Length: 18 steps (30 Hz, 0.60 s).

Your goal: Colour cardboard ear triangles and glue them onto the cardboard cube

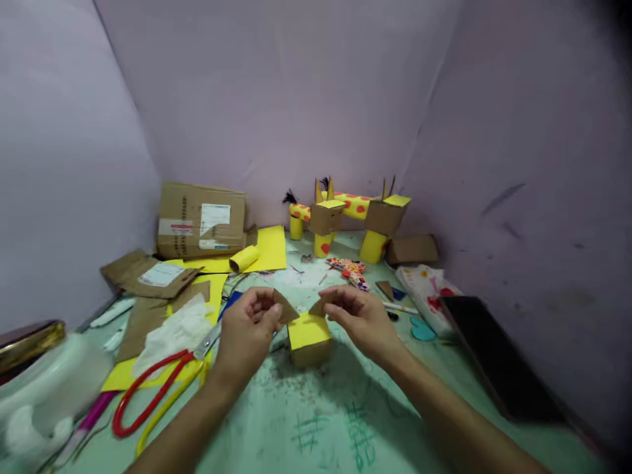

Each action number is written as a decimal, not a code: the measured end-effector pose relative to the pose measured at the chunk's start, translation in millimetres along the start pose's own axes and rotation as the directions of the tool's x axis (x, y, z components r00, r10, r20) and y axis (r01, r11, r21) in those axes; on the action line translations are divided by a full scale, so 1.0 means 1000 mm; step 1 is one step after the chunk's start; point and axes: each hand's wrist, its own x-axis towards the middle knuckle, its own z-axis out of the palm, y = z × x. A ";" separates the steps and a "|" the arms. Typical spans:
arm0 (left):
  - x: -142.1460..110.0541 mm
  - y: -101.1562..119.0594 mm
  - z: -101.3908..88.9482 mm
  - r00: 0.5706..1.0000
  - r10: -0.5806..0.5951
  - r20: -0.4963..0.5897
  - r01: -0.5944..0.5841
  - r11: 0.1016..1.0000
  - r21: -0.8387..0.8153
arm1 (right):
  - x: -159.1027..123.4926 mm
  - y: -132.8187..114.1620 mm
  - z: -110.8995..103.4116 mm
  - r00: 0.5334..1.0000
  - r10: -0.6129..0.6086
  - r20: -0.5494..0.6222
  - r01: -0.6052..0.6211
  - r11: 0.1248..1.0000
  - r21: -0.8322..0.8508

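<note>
Left hand pinches cardboard triangle; right hand, fingers curled, pinches another cardboard piece, both near small box's far edge. Positioning, apparently; needs matched angles.

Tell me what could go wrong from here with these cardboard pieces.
The left hand holds one cardboard piece and the right hand a second piece; they could end up uneven on the yellow-topped box. The red-handled scissors lie close by the left forearm, which might knock them.

Labels on box (illegible), green hash marks on tabletop
</note>
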 end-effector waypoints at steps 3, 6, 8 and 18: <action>-0.001 -0.001 -0.001 1.000 -0.010 0.002 0.010 1.000 0.000 | -0.003 -0.002 -0.002 1.000 0.006 -0.005 -0.006 1.000 0.007; -0.003 -0.002 -0.003 1.000 -0.008 0.013 0.009 1.000 -0.003 | -0.005 -0.005 -0.003 1.000 0.010 0.001 -0.011 1.000 0.026; -0.005 -0.002 -0.004 1.000 -0.005 0.020 0.005 1.000 -0.006 | -0.006 -0.007 -0.003 1.000 0.013 -0.002 -0.013 0.999 0.039; -0.004 0.000 -0.003 0.999 0.001 0.049 -0.001 1.000 -0.003 | -0.009 -0.014 -0.003 0.999 0.042 -0.035 -0.037 0.989 0.143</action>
